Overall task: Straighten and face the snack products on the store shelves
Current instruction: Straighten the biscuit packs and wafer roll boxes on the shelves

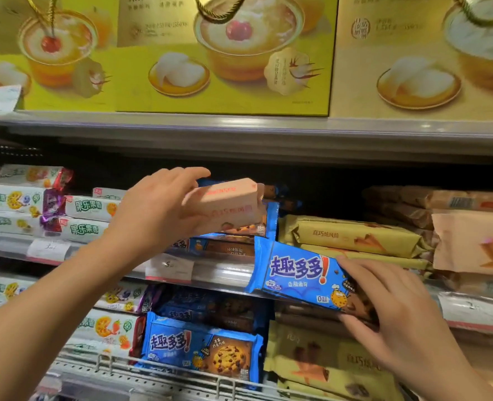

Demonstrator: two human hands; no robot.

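My left hand grips a pale pink snack box, holding it tilted above the stack of blue cookie packs on the middle shelf. My right hand holds a blue chocolate-chip cookie pack by its right end. That pack juts out past the shelf edge, angled down to the right. Yellow wafer-roll packs lie stacked right behind it.
White fruit-biscuit packs fill the left of the middle shelf. Tan packs sit at the right. The lower shelf holds another blue cookie pack behind a wire rail. Large yellow gift boxes stand on the top shelf.
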